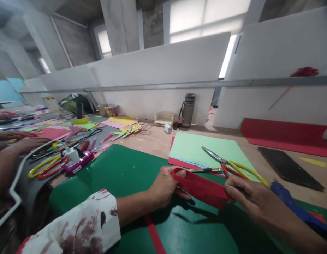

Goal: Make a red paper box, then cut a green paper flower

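A folded strip of red paper (202, 188) is stretched between my two hands above the green mat (121, 169). My left hand (163, 185) pinches its left end, thumb resting inside the fold. At the right end, my right hand (248, 195) grips the strip between thumb and fingers. Scissors (232, 165) with red and yellow handles lie just beyond my right hand, on a stack of light green paper (206, 144). A thin cutter knife (206, 170) lies along the stack's near edge. Below my left hand, a narrow red strip (154, 233) crosses the mat.
A blue tool (293, 204), partly hidden by my right forearm, lies beside a black phone (290, 167). A purple power strip (78, 163) with a white cable and more scissors (47, 167) sit at left, near another person's arms (10, 155). A bottle (188, 111) stands by the partition.
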The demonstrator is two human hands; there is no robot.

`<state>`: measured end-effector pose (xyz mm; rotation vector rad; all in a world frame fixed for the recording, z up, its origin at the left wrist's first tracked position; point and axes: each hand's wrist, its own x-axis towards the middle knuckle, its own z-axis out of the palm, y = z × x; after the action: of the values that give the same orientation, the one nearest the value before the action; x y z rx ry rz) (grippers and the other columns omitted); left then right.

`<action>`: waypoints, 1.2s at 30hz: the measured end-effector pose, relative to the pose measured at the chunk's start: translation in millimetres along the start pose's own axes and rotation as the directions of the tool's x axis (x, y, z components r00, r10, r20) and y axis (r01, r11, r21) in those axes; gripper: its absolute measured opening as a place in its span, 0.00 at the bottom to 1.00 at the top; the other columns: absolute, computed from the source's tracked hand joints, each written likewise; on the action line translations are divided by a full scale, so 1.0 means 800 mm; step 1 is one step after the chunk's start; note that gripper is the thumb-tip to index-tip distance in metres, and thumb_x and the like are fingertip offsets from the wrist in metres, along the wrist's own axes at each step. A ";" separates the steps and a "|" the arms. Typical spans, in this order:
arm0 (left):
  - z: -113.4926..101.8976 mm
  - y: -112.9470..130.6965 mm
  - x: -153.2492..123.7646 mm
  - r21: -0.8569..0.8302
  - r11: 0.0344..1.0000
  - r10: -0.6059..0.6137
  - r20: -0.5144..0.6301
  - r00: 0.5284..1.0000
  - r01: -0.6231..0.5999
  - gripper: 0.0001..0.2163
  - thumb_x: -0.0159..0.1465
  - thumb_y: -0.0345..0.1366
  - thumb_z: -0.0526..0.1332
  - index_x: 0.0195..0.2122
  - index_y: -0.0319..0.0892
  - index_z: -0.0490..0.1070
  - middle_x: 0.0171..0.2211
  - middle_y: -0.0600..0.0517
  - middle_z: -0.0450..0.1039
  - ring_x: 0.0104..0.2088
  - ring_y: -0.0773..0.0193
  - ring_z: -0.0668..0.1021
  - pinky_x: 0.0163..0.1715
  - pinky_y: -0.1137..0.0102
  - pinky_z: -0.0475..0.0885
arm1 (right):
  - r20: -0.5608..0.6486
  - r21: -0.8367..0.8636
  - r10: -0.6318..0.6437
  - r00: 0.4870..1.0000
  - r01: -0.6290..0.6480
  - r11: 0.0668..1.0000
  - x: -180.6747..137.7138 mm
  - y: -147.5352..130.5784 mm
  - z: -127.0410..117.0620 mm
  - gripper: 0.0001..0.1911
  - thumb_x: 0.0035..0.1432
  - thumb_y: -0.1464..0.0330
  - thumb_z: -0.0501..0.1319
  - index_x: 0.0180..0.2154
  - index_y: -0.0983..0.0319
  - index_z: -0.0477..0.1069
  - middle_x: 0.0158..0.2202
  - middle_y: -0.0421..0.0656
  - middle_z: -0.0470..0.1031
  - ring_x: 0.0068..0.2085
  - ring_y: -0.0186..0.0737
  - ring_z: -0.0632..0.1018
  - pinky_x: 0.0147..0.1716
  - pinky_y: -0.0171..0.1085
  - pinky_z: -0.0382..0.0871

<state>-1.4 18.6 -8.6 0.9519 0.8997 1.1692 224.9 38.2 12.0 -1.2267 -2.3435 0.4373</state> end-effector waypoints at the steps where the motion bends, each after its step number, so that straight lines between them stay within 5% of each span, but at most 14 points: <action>1: 0.001 0.000 0.002 -0.002 1.000 0.007 0.007 1.000 -0.007 0.24 0.50 0.54 0.65 0.30 0.33 0.71 0.24 0.46 0.72 0.21 0.64 0.75 0.19 0.71 0.72 | -0.001 -0.007 -0.003 1.000 0.003 1.000 0.001 0.000 -0.002 0.18 0.63 0.59 0.47 0.22 0.59 0.59 0.20 0.40 0.65 0.23 0.39 0.69 0.22 0.38 0.61; 15: 0.030 0.004 0.032 -0.055 0.998 0.015 0.011 1.000 -0.015 0.18 0.52 0.49 0.62 0.30 0.35 0.69 0.22 0.50 0.71 0.19 0.65 0.74 0.15 0.71 0.71 | -0.108 0.209 0.164 0.980 -0.139 0.968 0.008 0.010 -0.021 0.18 0.58 0.58 0.52 0.20 0.59 0.61 0.20 0.40 0.64 0.24 0.39 0.68 0.23 0.36 0.61; 21: 0.021 -0.008 0.017 -0.189 0.978 -0.075 0.095 0.993 0.092 0.16 0.54 0.34 0.67 0.42 0.35 0.67 0.38 0.42 0.75 0.32 0.60 0.80 0.25 0.69 0.77 | 0.120 0.565 0.357 0.926 -0.360 0.743 0.014 0.004 -0.003 0.17 0.60 0.58 0.51 0.26 0.61 0.64 0.24 0.41 0.69 0.27 0.39 0.73 0.29 0.38 0.69; 23: 0.019 -0.007 0.014 -0.191 0.975 -0.089 0.119 0.989 0.111 0.17 0.56 0.35 0.66 0.44 0.34 0.68 0.41 0.39 0.74 0.32 0.61 0.80 0.27 0.71 0.77 | -0.014 0.536 0.353 0.935 -0.291 0.793 0.013 0.006 0.001 0.16 0.62 0.57 0.50 0.31 0.61 0.65 0.27 0.41 0.70 0.29 0.40 0.74 0.30 0.38 0.70; 25: 0.020 -0.007 0.012 -0.172 0.976 -0.115 0.123 0.986 0.135 0.17 0.57 0.36 0.66 0.45 0.33 0.68 0.42 0.38 0.75 0.33 0.61 0.80 0.27 0.72 0.76 | -0.242 0.395 0.267 0.933 -0.157 0.905 0.008 0.007 0.000 0.13 0.63 0.59 0.51 0.36 0.61 0.66 0.33 0.43 0.73 0.35 0.41 0.75 0.35 0.40 0.70; 28: 0.023 -0.007 0.010 -0.145 0.976 -0.145 0.121 0.982 0.162 0.19 0.55 0.37 0.67 0.45 0.33 0.69 0.43 0.38 0.75 0.34 0.59 0.80 0.28 0.72 0.76 | -0.458 0.035 -0.158 0.875 0.195 0.980 -0.004 0.002 -0.004 0.04 0.61 0.69 0.55 0.38 0.60 0.67 0.37 0.45 0.74 0.40 0.43 0.75 0.42 0.42 0.69; 31: 0.025 -0.008 0.008 -0.137 0.976 -0.155 0.118 0.981 0.171 0.20 0.55 0.38 0.68 0.46 0.34 0.68 0.41 0.41 0.75 0.33 0.62 0.79 0.28 0.72 0.76 | -0.254 -0.218 -0.605 0.755 0.565 0.796 -0.018 -0.010 0.001 0.10 0.58 0.78 0.55 0.39 0.60 0.68 0.34 0.44 0.76 0.37 0.40 0.76 0.42 0.40 0.71; 33: 0.025 -0.010 0.008 -0.120 0.976 -0.164 0.136 0.977 0.181 0.19 0.55 0.38 0.68 0.44 0.34 0.69 0.38 0.43 0.75 0.31 0.65 0.78 0.29 0.73 0.76 | -0.122 -0.309 -0.652 0.748 0.596 0.741 -0.024 -0.017 0.010 0.12 0.58 0.78 0.55 0.44 0.65 0.68 0.37 0.49 0.78 0.40 0.43 0.77 0.44 0.42 0.71; 36: 0.023 -0.014 0.007 -0.057 0.982 -0.170 0.173 0.970 0.183 0.17 0.55 0.38 0.67 0.42 0.34 0.70 0.35 0.47 0.75 0.29 0.67 0.77 0.29 0.73 0.75 | -0.145 -0.394 -0.595 0.790 0.506 0.767 -0.022 -0.023 0.021 0.13 0.61 0.75 0.55 0.48 0.69 0.67 0.44 0.56 0.76 0.48 0.50 0.75 0.48 0.48 0.70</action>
<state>20.2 20.5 -13.1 0.8785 0.7850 0.9493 212.4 12.2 2.4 -0.5920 -2.4493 -0.3269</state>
